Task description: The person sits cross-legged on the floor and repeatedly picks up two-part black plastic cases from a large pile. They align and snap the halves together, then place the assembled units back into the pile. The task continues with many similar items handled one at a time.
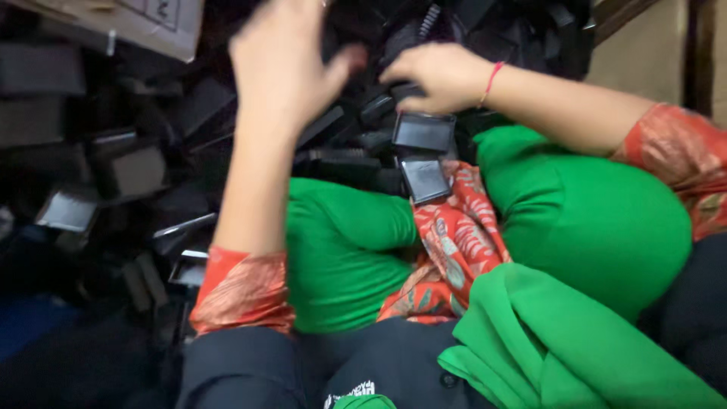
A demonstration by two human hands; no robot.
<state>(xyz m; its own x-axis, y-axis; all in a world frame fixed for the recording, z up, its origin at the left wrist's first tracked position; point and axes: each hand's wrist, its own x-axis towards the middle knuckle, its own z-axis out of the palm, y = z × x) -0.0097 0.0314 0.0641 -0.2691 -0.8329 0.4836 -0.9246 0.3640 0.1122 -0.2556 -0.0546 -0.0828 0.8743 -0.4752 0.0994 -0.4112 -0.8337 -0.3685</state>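
Observation:
My left hand point(284, 64) reaches out over a heap of black plastic parts point(151, 159), fingers spread and blurred, with nothing seen in it. Further right, my right hand point(438, 76), a red thread at its wrist, is curled down on a black plastic piece at the top of the heap; its fingertips are partly hidden. Two small black rectangular trays point(422, 155) lie just below that hand, against my lap. My knees in green cloth point(591, 212) and an orange patterned garment point(454, 242) fill the lower frame.
A cardboard box point(132, 23) sits at the upper left over the heap. More black pieces are piled on the left point(68, 204). A brown wall or board point(644, 53) stands at the upper right.

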